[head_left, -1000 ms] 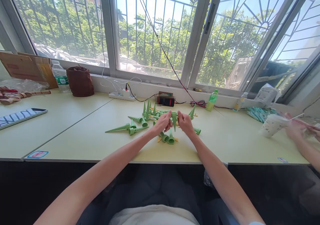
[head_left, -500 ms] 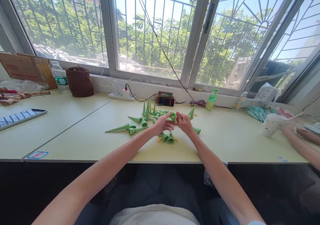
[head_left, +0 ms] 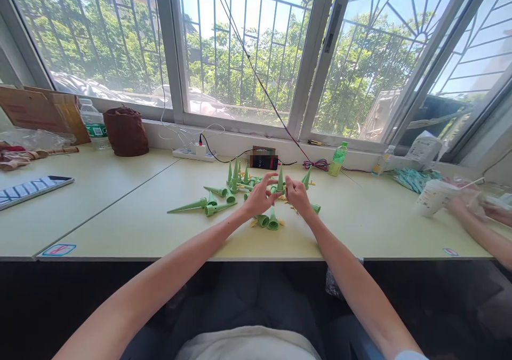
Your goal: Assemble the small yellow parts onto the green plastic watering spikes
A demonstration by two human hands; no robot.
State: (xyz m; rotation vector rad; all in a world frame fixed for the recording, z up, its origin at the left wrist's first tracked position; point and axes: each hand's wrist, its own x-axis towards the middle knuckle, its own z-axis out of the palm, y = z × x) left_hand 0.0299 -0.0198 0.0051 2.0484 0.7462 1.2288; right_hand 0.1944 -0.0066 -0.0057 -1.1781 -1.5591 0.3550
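A green plastic cone spike (head_left: pixel 280 181) stands tip-up between my two hands, above the pile on the table. My left hand (head_left: pixel 261 196) curls around its left side, with the fingertips at its lower part and the thumb and index finger spread. My right hand (head_left: pixel 298 196) is closed in a pinch just right of the cone; whatever its fingertips grip is hidden. Below and around them lie more green cones, among them an open-ended one (head_left: pixel 273 222) and a long one on its side (head_left: pixel 187 206). Small yellow pieces (head_left: pixel 281 222) show beside several of them.
A phone (head_left: pixel 34 190) and a brown pouch (head_left: pixel 126 130) are on the left. At the back are a power strip (head_left: pixel 192 154), a dark device (head_left: pixel 267 161) and a green bottle (head_left: pixel 338 159). A co-worker's hands (head_left: pixel 460 204) are beside a white cup (head_left: pixel 434 199) at right.
The cone between my hands has turned from its open end facing me to tip-up. My left fingers have shifted up around it; my right hand has moved slightly right.
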